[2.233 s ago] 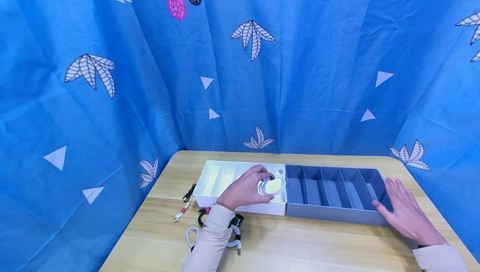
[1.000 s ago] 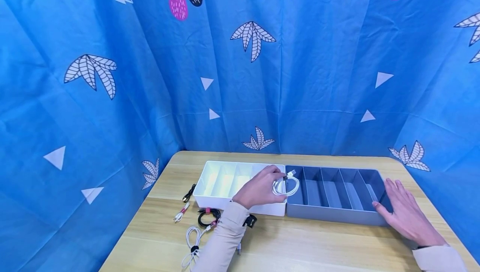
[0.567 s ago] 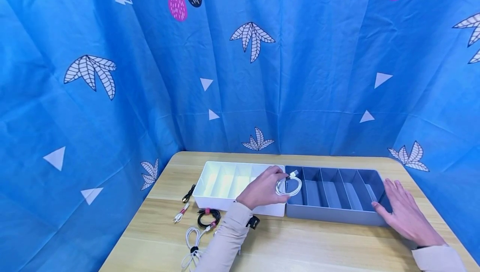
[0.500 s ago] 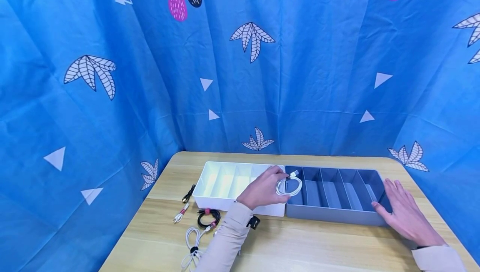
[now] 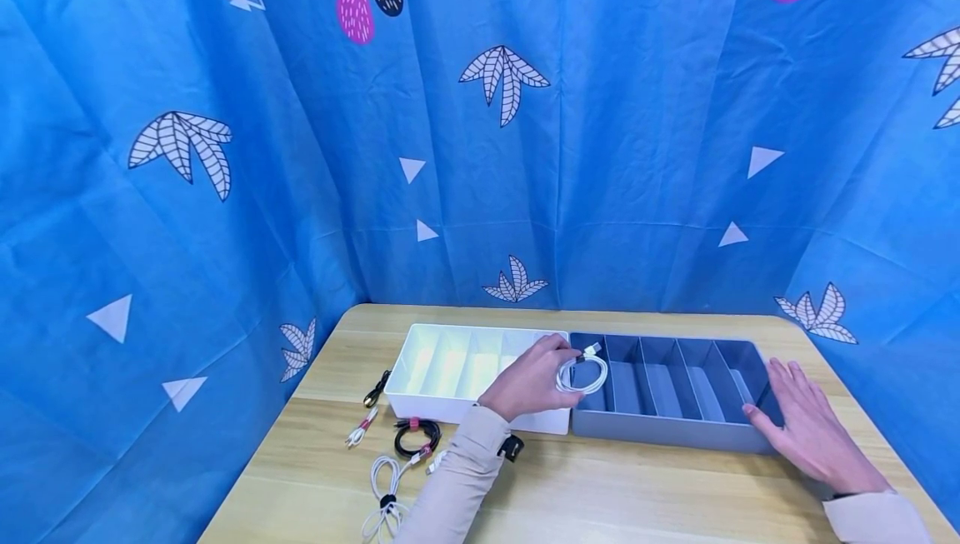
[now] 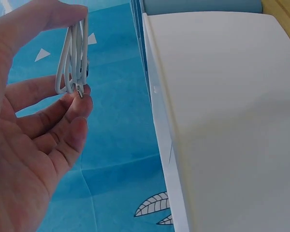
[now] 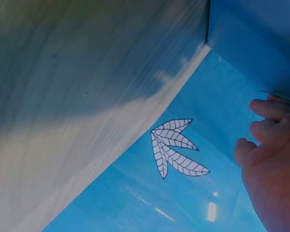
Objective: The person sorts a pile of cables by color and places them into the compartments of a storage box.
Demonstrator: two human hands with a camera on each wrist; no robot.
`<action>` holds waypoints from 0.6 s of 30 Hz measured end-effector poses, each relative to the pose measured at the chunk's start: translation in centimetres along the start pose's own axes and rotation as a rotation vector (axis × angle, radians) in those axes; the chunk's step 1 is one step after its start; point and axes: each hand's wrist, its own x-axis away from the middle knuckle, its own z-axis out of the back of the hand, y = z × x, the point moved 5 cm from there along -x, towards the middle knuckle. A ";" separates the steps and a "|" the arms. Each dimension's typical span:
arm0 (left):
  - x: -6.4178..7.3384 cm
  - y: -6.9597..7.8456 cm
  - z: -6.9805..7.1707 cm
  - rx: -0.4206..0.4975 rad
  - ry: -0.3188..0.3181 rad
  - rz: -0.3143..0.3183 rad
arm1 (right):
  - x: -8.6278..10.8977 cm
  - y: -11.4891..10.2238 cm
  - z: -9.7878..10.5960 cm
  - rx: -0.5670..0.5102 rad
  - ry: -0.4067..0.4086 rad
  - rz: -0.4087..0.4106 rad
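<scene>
My left hand point(image 5: 532, 377) pinches a coiled white USB cable point(image 5: 588, 391) between thumb and fingers. The coil hangs over the leftmost compartment of a grey divided box point(image 5: 675, 430), its plug sticking up at the top. In the left wrist view the white loops point(image 6: 75, 53) span from thumb to fingertips. Below that hand stands a white divided box point(image 5: 435, 408), end to end with the grey one. At the grey box's right end lies my right hand point(image 5: 813, 427), fingers extended along the wall. The right wrist view shows its fingers only in part.
Left of and before the white box lie a small black cable point(image 5: 377, 388), a white cable with a red tie point(image 5: 362, 427), a black coil with red ties point(image 5: 439, 436) and a white cable with a black tie point(image 5: 387, 500). A white plug point(image 5: 435, 462) shows beside my left sleeve.
My left hand has carried the white USB cable rightward, from over the white box to over the grey box's first compartment, slowing lately. The right hand has stayed put.
</scene>
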 end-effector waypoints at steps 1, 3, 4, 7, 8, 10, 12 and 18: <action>0.0 0.0 0.0 -0.002 0.002 -0.002 | 0.0 0.0 0.0 0.000 0.000 -0.001; -0.1 0.0 -0.1 -0.002 0.005 -0.007 | 0.0 0.1 0.0 -0.001 0.001 -0.002; -0.1 0.0 -0.1 -0.001 0.007 -0.010 | 0.0 0.1 -0.1 -0.001 0.000 -0.003; -0.2 0.0 -0.3 0.000 0.003 -0.015 | 0.0 0.2 -0.1 -0.003 -0.004 -0.009; -0.3 0.0 -0.4 0.000 0.000 -0.017 | 0.0 0.2 -0.1 -0.004 -0.006 -0.010; -0.3 0.0 -0.5 0.001 -0.006 -0.018 | 0.0 0.2 -0.1 -0.004 -0.010 -0.013; -0.3 0.0 -0.6 -0.002 -0.009 -0.019 | 0.0 0.2 -0.1 -0.004 -0.013 -0.018; -0.4 0.0 -0.8 -0.011 -0.006 -0.017 | -0.1 0.3 -0.1 -0.006 -0.017 -0.019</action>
